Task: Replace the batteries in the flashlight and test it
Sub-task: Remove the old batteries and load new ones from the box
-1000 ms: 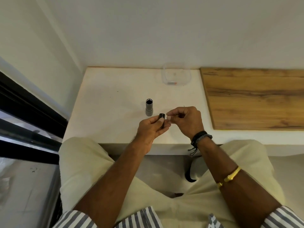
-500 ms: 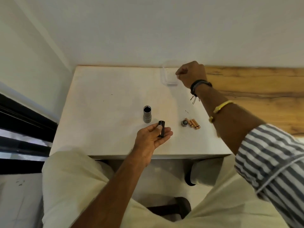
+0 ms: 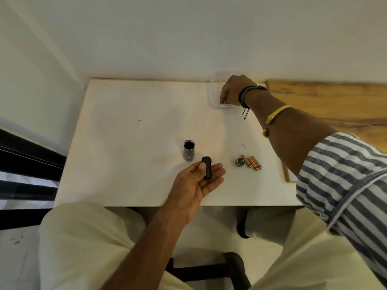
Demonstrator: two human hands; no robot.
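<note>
The grey flashlight body [image 3: 189,150] stands upright on the white table [image 3: 125,126], its open end up. My left hand [image 3: 196,183] lies palm up just in front of it, thumb pressing a black battery holder [image 3: 207,168] against the fingers. To the right lie the round tail cap [image 3: 240,161] and three brown batteries [image 3: 253,162] side by side. My right hand [image 3: 233,90] reaches to the back of the table, fingers pointing down inside a clear plastic container [image 3: 212,95]. What those fingers touch is hidden.
A wooden board [image 3: 335,101] covers the table's right side. A wall runs right behind the table. A dark window frame [image 3: 25,164] is at the left. My knees and a black chair part [image 3: 209,271] are below the front edge.
My right hand left the holder, reached across to the container at the back and now dips its fingers into it. The left hand keeps the holder in place.
</note>
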